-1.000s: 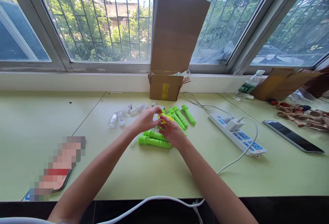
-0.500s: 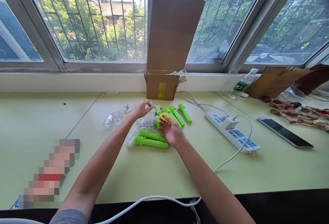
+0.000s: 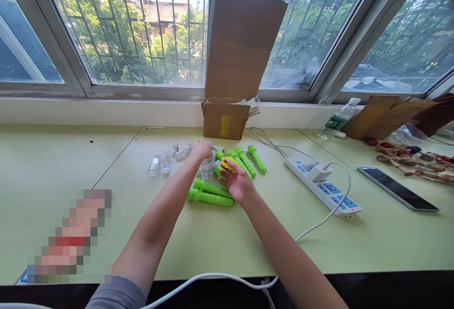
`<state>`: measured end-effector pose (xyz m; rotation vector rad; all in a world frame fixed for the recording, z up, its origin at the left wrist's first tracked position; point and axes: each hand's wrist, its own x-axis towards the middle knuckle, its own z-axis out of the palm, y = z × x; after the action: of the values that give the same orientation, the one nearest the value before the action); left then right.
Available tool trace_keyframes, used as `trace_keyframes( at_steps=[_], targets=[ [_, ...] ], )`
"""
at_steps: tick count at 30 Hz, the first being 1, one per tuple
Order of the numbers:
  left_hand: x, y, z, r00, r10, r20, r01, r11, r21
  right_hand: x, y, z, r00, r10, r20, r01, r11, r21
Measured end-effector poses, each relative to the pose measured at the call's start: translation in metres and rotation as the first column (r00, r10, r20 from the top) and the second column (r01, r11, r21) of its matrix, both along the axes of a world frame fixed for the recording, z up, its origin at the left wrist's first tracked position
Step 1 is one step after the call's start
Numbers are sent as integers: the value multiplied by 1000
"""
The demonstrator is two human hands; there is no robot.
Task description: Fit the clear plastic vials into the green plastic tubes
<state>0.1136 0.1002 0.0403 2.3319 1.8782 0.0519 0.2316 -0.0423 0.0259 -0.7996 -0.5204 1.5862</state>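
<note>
My right hand (image 3: 238, 184) rests on the table (image 3: 227, 238) with its fingers curled around a yellow piece (image 3: 229, 163), pinched at the fingertips with a bit of green plastic under it. My left hand (image 3: 200, 149) is stretched out at eleven o'clock from it, fingers bent down over the clear little bottles (image 3: 184, 151). I cannot tell whether it has closed on one or only touches them. More of these bottles lie loose at nine o'clock from that hand.

Two green tubes (image 3: 211, 195) lie side by side at eight o'clock from my right hand, and several more fan out at one o'clock. The small cardboard box (image 3: 223, 121) stands at twelve o'clock against the sill, its tall flap up. Something pale shows over its far rim, but I cannot make it out. A power strip (image 3: 323, 184) lies at three o'clock with a charger plugged in.
</note>
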Motion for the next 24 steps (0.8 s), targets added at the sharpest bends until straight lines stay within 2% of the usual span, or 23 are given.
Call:
trace_keyframes(
  at_steps=[6,12,18,24],
  targets=[
    [6,2,-3,997,71,-25,-71,997,5,0,0,0,1000,12,-6,-12,1000,1],
    [5,-5,-1,999,-26,-32,29,995,95,-1,-1,0,1000,10,-3,-10,1000,1],
    [-11,-11,12,996,-88,-1,87,990,115,0,-1,1,1000,1,-6,-1,1000,-3],
    [-37,-24,32,978,-167,121,153,981,115,-2,-2,3,1000,7,-8,-8,1000,-23]
  ],
)
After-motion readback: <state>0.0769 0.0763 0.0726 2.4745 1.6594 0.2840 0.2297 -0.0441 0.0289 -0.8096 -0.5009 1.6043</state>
